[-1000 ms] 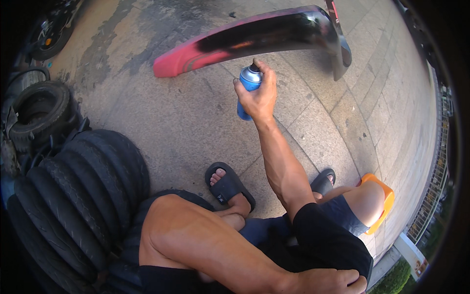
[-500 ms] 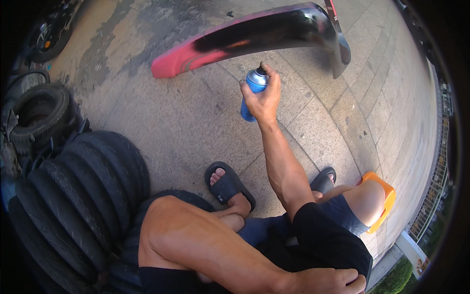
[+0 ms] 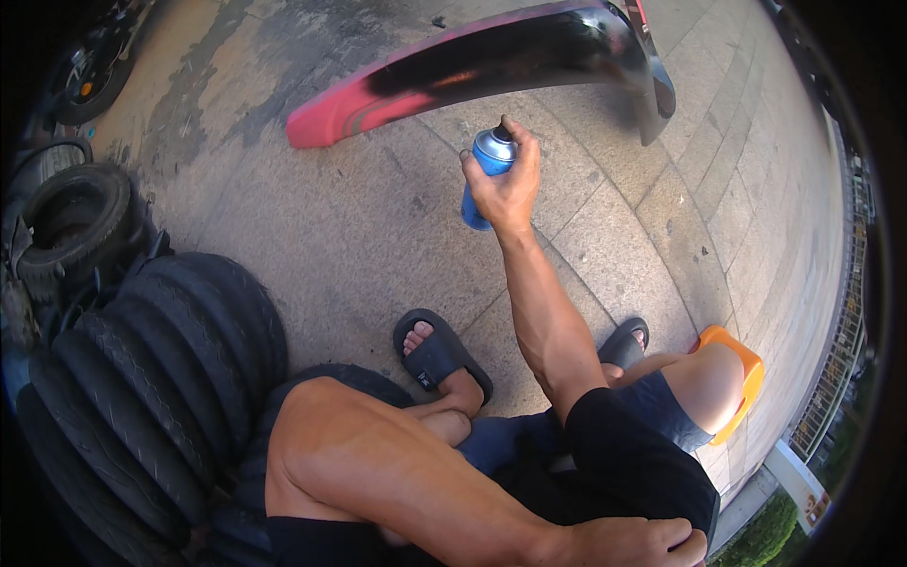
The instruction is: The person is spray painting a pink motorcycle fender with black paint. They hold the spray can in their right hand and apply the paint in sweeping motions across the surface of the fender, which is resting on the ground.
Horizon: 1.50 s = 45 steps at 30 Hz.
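Note:
My right hand [image 3: 507,189] is wrapped around a blue spray can [image 3: 474,210] with a silver shoulder. A finger rests on its black nozzle, and the can stands upright in the air over the pavement. Beyond it lies a long curved pinkish-red panel [image 3: 331,123], like a vehicle fender, with glossy black over most of its middle and right side. No spray mist is visible. My left arm is bent across my body, and my left hand [image 3: 628,543] is closed at the bottom edge near my right sleeve. Whatever its curled fingers may hold is hidden.
Several black tyres [image 3: 179,350] are lined up at my left, with another tyre [image 3: 71,222] farther back. Part of a wheeled vehicle [image 3: 94,80] shows at the far left. An orange stool [image 3: 746,378] is beside my right leg, and a railing [image 3: 831,378] runs along the right.
The panel and ground sit slightly higher and farther left in the picture. My right hand keeps its grip on the spray can, and my left hand has not visibly moved.

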### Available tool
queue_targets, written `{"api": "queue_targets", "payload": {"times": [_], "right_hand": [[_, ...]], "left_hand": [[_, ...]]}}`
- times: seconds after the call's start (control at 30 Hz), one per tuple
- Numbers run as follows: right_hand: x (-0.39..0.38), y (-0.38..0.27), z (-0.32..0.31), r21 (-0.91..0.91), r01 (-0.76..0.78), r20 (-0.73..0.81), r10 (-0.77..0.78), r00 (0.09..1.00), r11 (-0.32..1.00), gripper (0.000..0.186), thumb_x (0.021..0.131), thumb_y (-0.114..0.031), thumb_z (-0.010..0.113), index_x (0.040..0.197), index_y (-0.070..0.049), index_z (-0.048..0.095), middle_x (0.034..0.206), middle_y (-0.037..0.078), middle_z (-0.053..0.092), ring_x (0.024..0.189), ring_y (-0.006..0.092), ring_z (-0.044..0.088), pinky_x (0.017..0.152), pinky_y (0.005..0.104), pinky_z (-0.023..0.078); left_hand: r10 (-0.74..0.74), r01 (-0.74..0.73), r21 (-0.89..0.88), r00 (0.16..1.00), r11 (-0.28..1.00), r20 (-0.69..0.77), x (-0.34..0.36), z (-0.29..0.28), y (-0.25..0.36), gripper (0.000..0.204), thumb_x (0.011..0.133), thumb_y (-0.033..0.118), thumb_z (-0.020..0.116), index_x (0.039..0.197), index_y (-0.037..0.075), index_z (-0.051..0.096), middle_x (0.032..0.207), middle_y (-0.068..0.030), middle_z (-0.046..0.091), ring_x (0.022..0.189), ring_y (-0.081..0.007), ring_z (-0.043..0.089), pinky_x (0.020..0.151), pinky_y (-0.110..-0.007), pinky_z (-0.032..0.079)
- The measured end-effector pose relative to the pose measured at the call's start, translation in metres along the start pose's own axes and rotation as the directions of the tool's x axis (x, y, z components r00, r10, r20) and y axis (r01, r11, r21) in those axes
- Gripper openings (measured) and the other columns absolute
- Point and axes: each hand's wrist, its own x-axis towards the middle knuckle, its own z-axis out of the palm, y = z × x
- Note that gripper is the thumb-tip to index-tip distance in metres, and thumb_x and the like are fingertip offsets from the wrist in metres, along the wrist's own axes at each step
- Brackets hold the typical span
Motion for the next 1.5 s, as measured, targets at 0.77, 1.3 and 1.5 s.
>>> {"api": "queue_targets", "payload": {"times": [0.77,1.3,1.5], "right_hand": [[-0.009,0.009,0.012,-0.002,-0.047,0.128,0.047,0.991,0.999,0.067,0.072,-0.014,0.084,0.133,-0.010,0.057,0.124,0.017,0.061,0.116,0.0366,0.063,0.099,0.0443,0.053],[-0.010,0.007,0.024,0.032,-0.026,0.084,0.023,0.996,0.999,0.067,0.072,-0.014,0.084,0.133,-0.009,0.057,0.125,0.018,0.062,0.116,0.0372,0.063,0.100,0.0449,0.053],[-0.022,0.002,0.044,0.075,-0.053,0.152,0.041,0.987,0.996,0.066,0.072,-0.015,0.084,0.132,-0.009,0.057,0.123,0.018,0.062,0.115,0.0386,0.064,0.098,0.0454,0.054]], "left_hand": [[-0.053,0.054,0.024,0.998,0.998,-0.035,0.003,0.003,-0.007,0.020,0.088,0.025,0.063,0.074,0.012,0.058,0.076,-0.0030,0.054,0.071,-0.0195,0.055,0.054,-0.032,0.039],[-0.039,0.039,-0.027,0.999,0.999,0.024,-0.001,-0.002,-0.009,0.021,0.090,0.028,0.059,0.076,0.012,0.057,0.078,-0.0033,0.054,0.073,-0.0207,0.056,0.056,-0.033,0.040],[-0.046,0.046,-0.017,0.999,0.999,-0.007,0.000,-0.003,-0.008,0.022,0.090,0.029,0.058,0.078,0.011,0.058,0.078,-0.0033,0.054,0.074,-0.0207,0.056,0.057,-0.033,0.041]]}}
